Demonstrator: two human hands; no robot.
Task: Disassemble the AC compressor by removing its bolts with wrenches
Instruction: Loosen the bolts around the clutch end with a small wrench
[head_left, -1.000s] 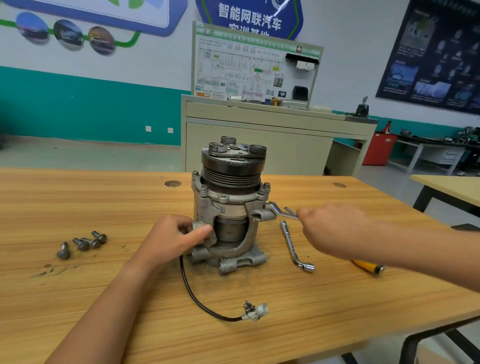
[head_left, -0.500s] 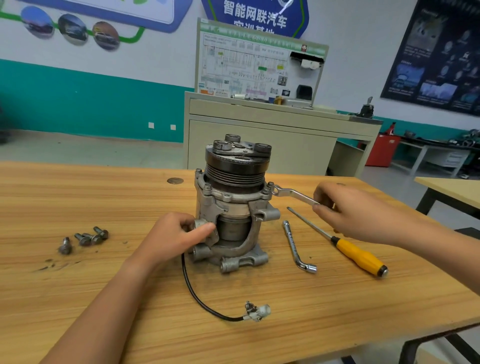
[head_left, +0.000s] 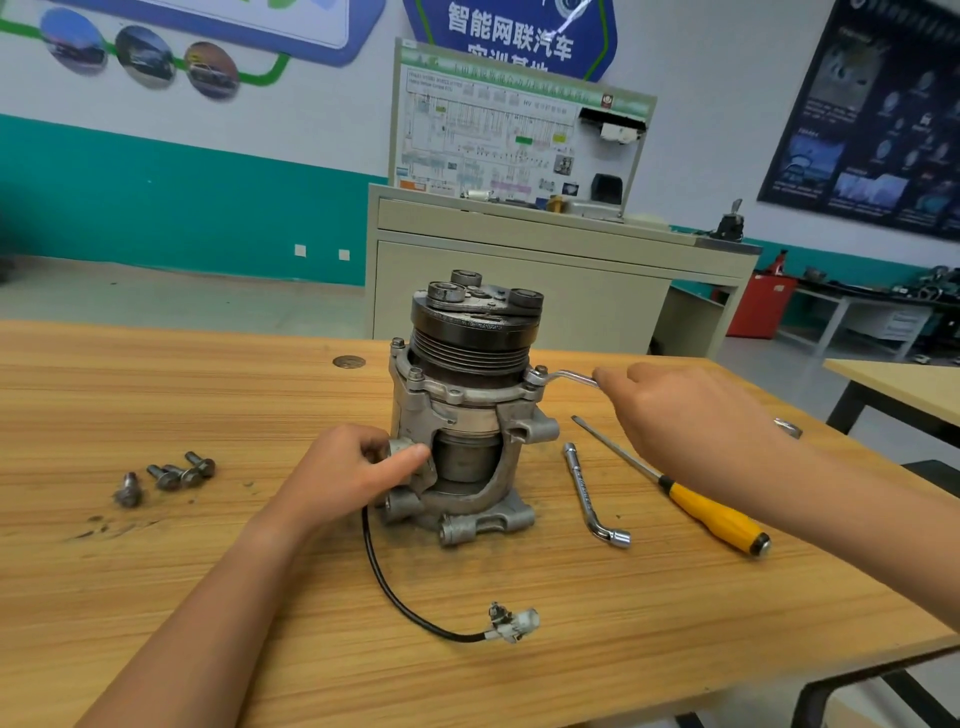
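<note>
Mid-table toward the far edge, compressor (head_left: 467, 415) upright, left hand (head_left: 343, 473) gripping its bracket, right hand (head_left: 691, 415) holding wrench (head_left: 569, 376) on a flange bolt (head_left: 540, 371); loose bolts (head_left: 171, 475) lie toward the left edge, others not yet out.

Left hand (head_left: 343, 475) grips the upright compressor (head_left: 467, 410); right hand (head_left: 691, 421) holds a wrench (head_left: 569, 376) on its flange bolt (head_left: 540, 372).
</note>
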